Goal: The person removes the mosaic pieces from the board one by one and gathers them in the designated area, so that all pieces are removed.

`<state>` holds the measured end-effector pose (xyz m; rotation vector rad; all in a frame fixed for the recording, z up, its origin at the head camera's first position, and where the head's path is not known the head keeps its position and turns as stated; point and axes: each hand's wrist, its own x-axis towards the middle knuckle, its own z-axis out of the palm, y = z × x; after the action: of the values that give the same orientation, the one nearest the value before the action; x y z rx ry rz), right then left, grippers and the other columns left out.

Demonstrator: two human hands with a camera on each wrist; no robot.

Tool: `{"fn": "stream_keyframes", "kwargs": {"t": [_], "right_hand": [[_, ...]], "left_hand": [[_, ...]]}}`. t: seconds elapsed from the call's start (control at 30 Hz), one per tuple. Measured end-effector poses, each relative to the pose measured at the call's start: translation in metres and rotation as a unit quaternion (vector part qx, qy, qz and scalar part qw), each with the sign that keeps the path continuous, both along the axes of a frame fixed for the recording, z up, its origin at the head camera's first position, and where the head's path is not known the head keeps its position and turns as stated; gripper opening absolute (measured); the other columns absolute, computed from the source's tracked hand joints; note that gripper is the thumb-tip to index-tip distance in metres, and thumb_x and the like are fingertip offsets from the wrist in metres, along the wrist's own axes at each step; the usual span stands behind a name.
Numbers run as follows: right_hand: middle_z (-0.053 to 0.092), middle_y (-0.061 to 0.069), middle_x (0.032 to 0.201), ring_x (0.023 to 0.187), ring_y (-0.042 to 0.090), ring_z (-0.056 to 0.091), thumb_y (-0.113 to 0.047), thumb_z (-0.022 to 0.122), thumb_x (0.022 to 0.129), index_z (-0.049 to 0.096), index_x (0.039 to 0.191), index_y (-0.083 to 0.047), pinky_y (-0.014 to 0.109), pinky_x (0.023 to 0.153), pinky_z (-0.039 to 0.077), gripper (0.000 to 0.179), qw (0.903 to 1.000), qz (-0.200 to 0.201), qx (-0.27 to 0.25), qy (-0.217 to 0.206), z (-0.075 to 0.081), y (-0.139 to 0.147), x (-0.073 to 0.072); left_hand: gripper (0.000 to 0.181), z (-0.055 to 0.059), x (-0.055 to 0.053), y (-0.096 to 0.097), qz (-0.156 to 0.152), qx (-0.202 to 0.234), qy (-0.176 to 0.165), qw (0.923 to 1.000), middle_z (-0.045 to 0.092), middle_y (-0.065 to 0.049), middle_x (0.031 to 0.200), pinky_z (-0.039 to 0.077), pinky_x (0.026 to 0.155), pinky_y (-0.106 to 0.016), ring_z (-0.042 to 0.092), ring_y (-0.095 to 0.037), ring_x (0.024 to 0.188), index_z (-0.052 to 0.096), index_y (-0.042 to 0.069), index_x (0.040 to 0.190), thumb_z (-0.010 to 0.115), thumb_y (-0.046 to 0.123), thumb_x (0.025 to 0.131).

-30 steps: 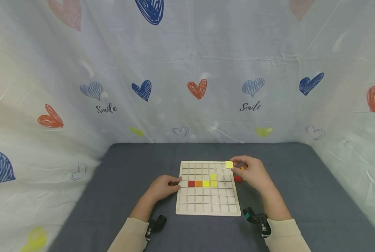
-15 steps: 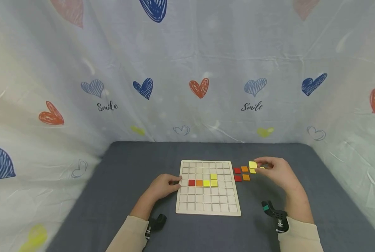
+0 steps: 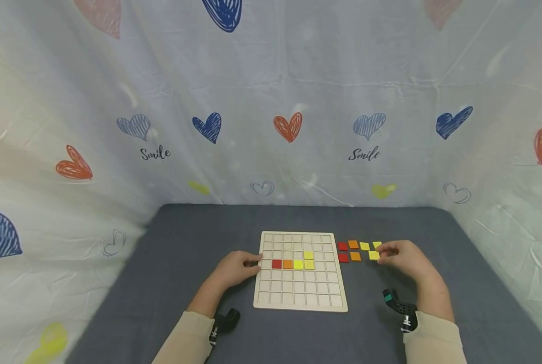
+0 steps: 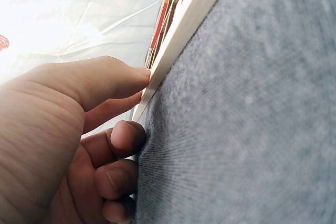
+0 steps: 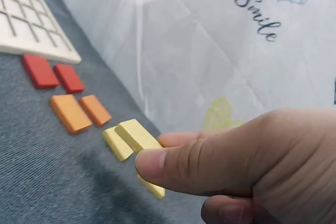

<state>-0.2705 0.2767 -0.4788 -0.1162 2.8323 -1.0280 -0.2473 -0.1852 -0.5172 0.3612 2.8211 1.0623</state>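
Note:
My right hand (image 3: pixel 403 257) pinches a yellow square tile (image 5: pixel 137 135) between thumb and fingers, low over the dark cloth. Two more yellow tiles (image 3: pixel 364 246) lie right behind it; in the right wrist view one shows partly under the thumb. At the left edge of the pale wooden grid board (image 3: pixel 300 299), my left hand (image 3: pixel 232 269) rests with thumb and index fingertips touching the rim. In the left wrist view its other fingers (image 4: pixel 116 179) lie bent against the cloth. On the grid sit a red tile (image 3: pixel 277 264), an orange tile (image 3: pixel 287 264) and several yellow tiles (image 3: pixel 309 255).
Two red tiles (image 3: pixel 343 258) and two orange tiles (image 3: pixel 355 256) lie in columns between the board and the yellow tiles. A dark grey cloth (image 3: pixel 207 227) covers the table. Behind it hangs a pale curtain (image 3: pixel 243 167) printed with hearts.
My right hand has moved from the board's far right corner to the right with the yellow tile, then lowered it nearer the cloth. My left hand stays at the board's edge.

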Motion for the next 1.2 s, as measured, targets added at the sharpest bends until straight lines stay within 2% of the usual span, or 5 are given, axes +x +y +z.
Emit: {"fn": "stream_keyframes", "kwargs": {"t": [0.2,0.5,0.83,1.07,1.2], "right_hand": [[0.059,0.003,0.078,0.075,0.021,0.053,-0.012,0.08,0.086,0.076,0.11,0.002,0.039,0.07,0.042,0.028,0.9999,0.003,0.013,-0.003,-0.013,-0.006,-0.005],[0.055,0.005,0.08,0.074,0.023,0.052,-0.01,0.08,0.087,0.074,0.113,0.003,0.039,0.067,0.04,0.03,0.9996,-0.009,0.027,-0.01,-0.015,-0.013,-0.006],[0.058,0.005,0.082,0.071,0.022,0.051,-0.013,0.079,0.088,0.073,0.118,0.003,0.037,0.061,0.039,0.035,0.9993,-0.012,0.018,0.03,0.0,-0.022,-0.004],[0.059,0.003,0.085,0.073,0.022,0.049,-0.019,0.08,0.09,0.075,0.12,-0.001,0.037,0.06,0.039,0.035,0.9961,0.0,0.036,0.081,0.019,-0.049,0.001],[0.061,0.004,0.092,0.077,0.022,0.05,-0.024,0.08,0.091,0.075,0.12,-0.003,0.037,0.061,0.041,0.036,0.9944,0.01,0.026,0.102,0.024,-0.067,0.002]], "left_hand": [[0.041,0.0,0.0,0.0,-0.003,-0.004,0.003,1.0,0.049,0.004,0.06,0.033,0.051,-0.027,0.039,-0.011,0.052,0.071,0.014,0.133,0.076,0.024,0.095],[0.04,0.0,0.0,0.001,-0.001,-0.005,0.0,1.0,0.048,0.003,0.059,0.033,0.051,-0.027,0.038,-0.011,0.052,0.071,0.014,0.134,0.076,0.024,0.095],[0.041,0.0,0.0,0.001,-0.001,-0.004,0.001,1.0,0.049,0.004,0.06,0.033,0.051,-0.027,0.04,-0.011,0.053,0.072,0.014,0.133,0.076,0.023,0.094],[0.04,0.0,0.0,0.0,-0.004,-0.005,0.004,1.0,0.05,0.004,0.06,0.033,0.051,-0.027,0.04,-0.011,0.052,0.071,0.014,0.133,0.076,0.024,0.094],[0.04,0.0,0.0,0.0,-0.005,-0.006,0.005,1.0,0.051,0.003,0.059,0.033,0.05,-0.027,0.039,-0.011,0.051,0.071,0.014,0.133,0.075,0.024,0.095]]}}
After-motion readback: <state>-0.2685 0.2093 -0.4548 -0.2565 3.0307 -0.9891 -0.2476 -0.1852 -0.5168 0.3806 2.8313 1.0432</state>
